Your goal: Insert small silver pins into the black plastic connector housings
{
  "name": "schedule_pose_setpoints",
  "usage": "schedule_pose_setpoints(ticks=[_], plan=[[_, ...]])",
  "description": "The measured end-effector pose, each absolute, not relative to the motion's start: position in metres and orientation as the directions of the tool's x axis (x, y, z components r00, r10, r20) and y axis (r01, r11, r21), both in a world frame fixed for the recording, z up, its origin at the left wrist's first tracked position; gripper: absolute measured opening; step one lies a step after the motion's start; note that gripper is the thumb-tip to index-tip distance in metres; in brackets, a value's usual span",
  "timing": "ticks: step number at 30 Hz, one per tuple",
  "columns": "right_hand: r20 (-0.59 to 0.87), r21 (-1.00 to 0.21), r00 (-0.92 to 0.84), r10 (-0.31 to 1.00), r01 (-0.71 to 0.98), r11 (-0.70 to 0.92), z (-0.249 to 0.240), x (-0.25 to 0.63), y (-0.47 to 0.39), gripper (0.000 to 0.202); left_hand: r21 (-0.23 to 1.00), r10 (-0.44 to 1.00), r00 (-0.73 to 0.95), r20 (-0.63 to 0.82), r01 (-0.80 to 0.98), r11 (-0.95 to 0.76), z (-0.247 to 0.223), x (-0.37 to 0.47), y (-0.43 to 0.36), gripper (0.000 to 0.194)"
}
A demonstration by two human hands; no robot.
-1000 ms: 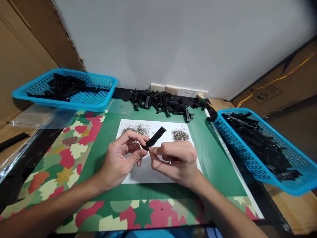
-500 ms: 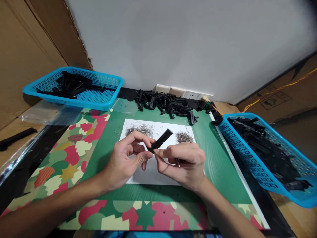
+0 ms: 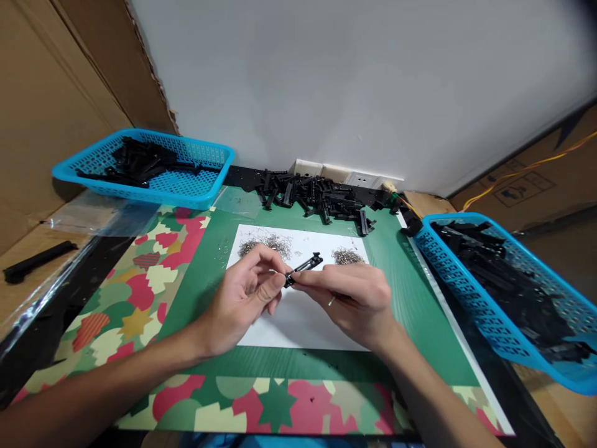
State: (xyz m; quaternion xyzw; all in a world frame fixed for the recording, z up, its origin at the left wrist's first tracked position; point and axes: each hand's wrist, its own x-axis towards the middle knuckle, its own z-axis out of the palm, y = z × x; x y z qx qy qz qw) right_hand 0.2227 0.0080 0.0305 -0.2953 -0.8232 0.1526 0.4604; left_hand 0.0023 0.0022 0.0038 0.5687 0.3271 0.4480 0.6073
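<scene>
A narrow black plastic part [image 3: 308,264], slotted along its length, is held over the white sheet, its far end tilted away to the right. My left hand [image 3: 249,292] pinches its near end between thumb and fingers. At that same end, the closed thumb and forefinger of my right hand [image 3: 347,298] press on the part. A small shiny metal piece [image 3: 331,302] shows under the curled fingers of the right hand; its kind I cannot make out. The fingertips hide the near end of the part.
On the white paper [image 3: 298,330] lie two piles of tiny metal pieces, left [image 3: 268,244] and right [image 3: 347,256]. Behind it is a heap of black parts [image 3: 321,196] by the wall sockets. Blue baskets of black parts stand left [image 3: 181,198] and right [image 3: 489,323]. One long black piece [image 3: 40,260] lies far left.
The black part has been turned about its length, so its slotted side now shows instead of a smoother face. Both hands stay close together, with the right fingers flatter over the part.
</scene>
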Motion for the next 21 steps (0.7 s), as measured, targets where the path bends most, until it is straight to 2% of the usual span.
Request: schedule_pose_setpoints(ticks=[2, 4, 8, 10, 12, 15, 18, 21], plan=[[0.661, -0.517, -0.416, 0.625, 0.352, 0.780, 0.028, 0.227, 0.009, 0.019, 0.989, 0.912, 0.385, 0.144, -0.071, -0.127, 0.005, 0.002, 0.004, 0.016], [0.638, -0.519, -0.429, 0.639, 0.373, 0.769, 0.026, 0.231, 0.010, 0.020, 0.959, 0.898, 0.376, 0.230, 0.069, -0.274, 0.006, 0.001, 0.007, 0.019], [0.519, -0.594, -0.482, 0.706, 0.391, 0.703, 0.024, 0.238, 0.014, 0.014, 0.772, 0.820, 0.374, 0.433, 0.316, -0.552, 0.001, -0.003, 0.014, 0.016], [0.408, -0.641, -0.491, 0.770, 0.446, 0.624, 0.027, 0.240, 0.015, 0.008, 0.701, 0.793, 0.382, 0.476, 0.381, -0.604, -0.002, -0.005, 0.015, 0.015], [0.305, -0.674, -0.458, 0.835, 0.516, 0.529, 0.032, 0.243, 0.016, 0.015, 0.660, 0.779, 0.402, 0.482, 0.419, -0.624, -0.005, -0.005, 0.015, 0.018], [0.254, -0.687, -0.422, 0.870, 0.555, 0.469, 0.039, 0.246, 0.017, 0.027, 0.601, 0.744, 0.451, 0.493, 0.442, -0.666, -0.006, -0.005, 0.013, 0.019], [0.234, -0.616, -0.489, 0.840, 0.594, 0.518, 0.040, 0.245, 0.017, 0.032, 0.534, 0.706, 0.494, 0.507, 0.464, -0.707, -0.006, -0.003, 0.012, 0.018], [0.251, -0.469, -0.539, 0.804, 0.659, 0.588, 0.036, 0.240, 0.019, 0.030, 0.494, 0.700, 0.527, 0.483, 0.496, -0.714, -0.007, -0.002, 0.012, 0.015]])
